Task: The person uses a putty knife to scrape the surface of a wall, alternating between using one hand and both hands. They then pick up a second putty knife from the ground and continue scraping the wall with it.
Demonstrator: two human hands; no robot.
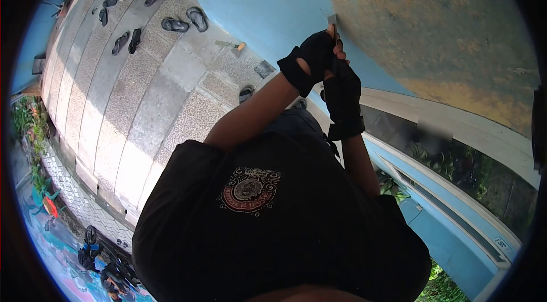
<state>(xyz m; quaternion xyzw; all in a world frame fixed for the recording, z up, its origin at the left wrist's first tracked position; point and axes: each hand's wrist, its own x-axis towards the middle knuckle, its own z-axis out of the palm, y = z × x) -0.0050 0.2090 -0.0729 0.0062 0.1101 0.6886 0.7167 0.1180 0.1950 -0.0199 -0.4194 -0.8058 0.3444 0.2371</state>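
Up against the blue wall [250,6], two hands in black fingerless gloves [343,108] are gripping a metal scraper [333,19]. The left hand [315,54] is sitting closer to the blade, and the right hand [344,83] is holding on just behind it, nearer the body. The fingers [339,51] are curling around the handle, so most of it is hiding. The scraper is pointing its long way out from the chest, with the flat blade poking past the fingertips. That blade is resting by the edge of a big brown patch [421,29]; I cannot tell if it is touching. Off to the left, what looks like another scraper [241,46] is lying on the paving [182,74] near some sandals [175,24].
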